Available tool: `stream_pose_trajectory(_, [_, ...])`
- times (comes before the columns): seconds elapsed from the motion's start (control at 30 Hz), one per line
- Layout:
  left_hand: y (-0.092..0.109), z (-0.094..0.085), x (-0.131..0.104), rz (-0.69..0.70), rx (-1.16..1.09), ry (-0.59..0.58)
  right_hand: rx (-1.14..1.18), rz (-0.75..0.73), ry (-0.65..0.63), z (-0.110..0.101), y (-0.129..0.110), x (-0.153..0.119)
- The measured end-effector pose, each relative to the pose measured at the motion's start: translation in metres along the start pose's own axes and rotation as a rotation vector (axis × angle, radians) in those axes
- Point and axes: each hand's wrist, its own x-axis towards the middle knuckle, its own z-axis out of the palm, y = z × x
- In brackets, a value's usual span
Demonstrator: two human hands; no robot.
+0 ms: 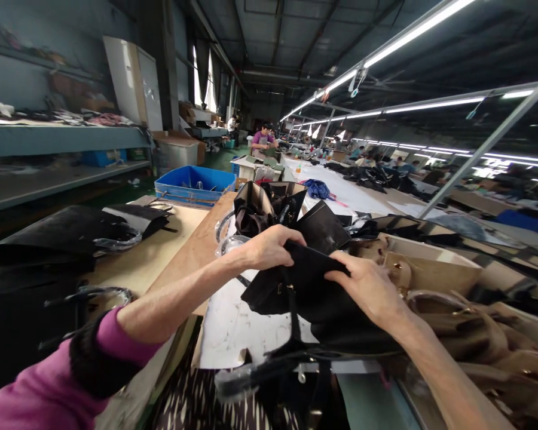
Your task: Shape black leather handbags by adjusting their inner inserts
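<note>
A black handbag point(314, 286) lies before me on the white-covered table point(226, 325), its top edge lifted toward the middle of the view. My left hand point(273, 246) pinches that edge on the left, and my right hand point(363, 280) grips it on the right, fingers partly hidden behind the panel. A dark strap with metal studs runs down the bag's front. Toward me hangs a handle point(242, 379) wrapped in clear plastic over the table's near edge.
Beige handbags point(434, 263) crowd the right side. Behind my hands stands an open bag point(251, 209) with dark contents. Black pieces point(67, 236) lie on the left board. A blue bin point(195, 182) sits beyond it. A co-worker point(263, 140) is further back. A metal pole point(488, 146) slants at right.
</note>
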Motion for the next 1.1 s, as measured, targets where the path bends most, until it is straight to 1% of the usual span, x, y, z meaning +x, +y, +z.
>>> stream_pose_trajectory(0.03, [-0.012,-0.003,-0.006,-0.029,-0.039,0.020,-0.026,-0.028,0.007,0.004,-0.005,0.004])
stream_pose_trajectory(0.1, [-0.037,-0.009,-0.020,-0.125,-0.121,0.110,-0.069,-0.115,0.018,0.014,-0.015,0.012])
stream_pose_trajectory(0.13, [-0.047,-0.011,-0.028,-0.179,-0.161,0.132,-0.093,-0.168,0.026,0.019,-0.020,0.016])
stream_pose_trajectory(0.2, [-0.063,-0.014,-0.041,-0.244,-0.227,0.134,-0.135,-0.272,0.051,0.026,-0.027,0.024])
stream_pose_trajectory(0.27, [-0.070,-0.015,-0.048,-0.258,-0.268,0.126,-0.137,-0.354,0.075,0.028,-0.032,0.030])
stream_pose_trajectory(0.37, [-0.071,-0.015,-0.048,-0.227,-0.293,0.155,-0.089,-0.408,0.072,0.025,-0.036,0.033])
stream_pose_trajectory(0.47, [-0.071,-0.015,-0.043,-0.221,-0.293,0.169,-0.093,-0.380,0.027,0.024,-0.039,0.030])
stream_pose_trajectory(0.57, [-0.073,-0.017,-0.043,-0.220,-0.276,0.171,-0.153,-0.266,0.004,0.026,-0.044,0.024])
stream_pose_trajectory(0.7, [-0.076,-0.018,-0.046,-0.187,-0.257,0.177,-0.205,-0.119,0.019,0.028,-0.049,0.015])
stream_pose_trajectory(0.87, [-0.079,-0.015,-0.047,-0.178,-0.191,0.213,-0.236,-0.091,0.041,0.029,-0.047,0.009])
stream_pose_trajectory(0.97, [-0.082,-0.015,-0.045,-0.150,-0.166,0.230,-0.172,-0.089,0.055,0.033,-0.046,0.012])
stream_pose_trajectory(1.1, [-0.089,-0.016,-0.043,-0.147,-0.179,0.222,-0.083,-0.095,0.059,0.036,-0.050,0.021])
